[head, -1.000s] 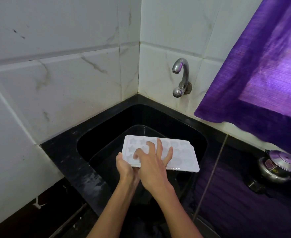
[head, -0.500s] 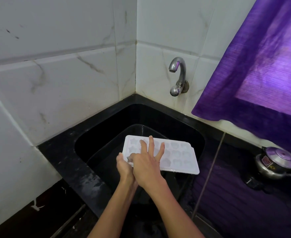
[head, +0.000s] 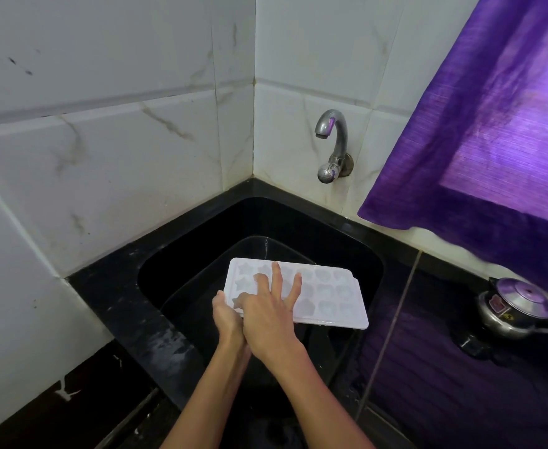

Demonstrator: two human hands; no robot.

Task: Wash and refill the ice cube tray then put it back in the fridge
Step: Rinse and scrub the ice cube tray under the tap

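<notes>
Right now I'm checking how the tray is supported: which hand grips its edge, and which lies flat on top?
The left hand grips the ice cube tray at its near-left edge; the right hand lies over the moulds, fingers spread.

I'm seeing the ice cube tray (head: 327, 299) sitting a little below the middle of the frame, held up over the dark sink basin (head: 201, 254). It is a white plastic rectangle with rounded corners and a flat rim, its long side running left to right and dipping slightly toward the lower right. Its open face is pointing up at me, showing rows of shaped moulds, with stars at the left end and rounder shapes to the right. I can't tell whether the moulds are holding water. Its near left corner is being covered by hands.
</notes>
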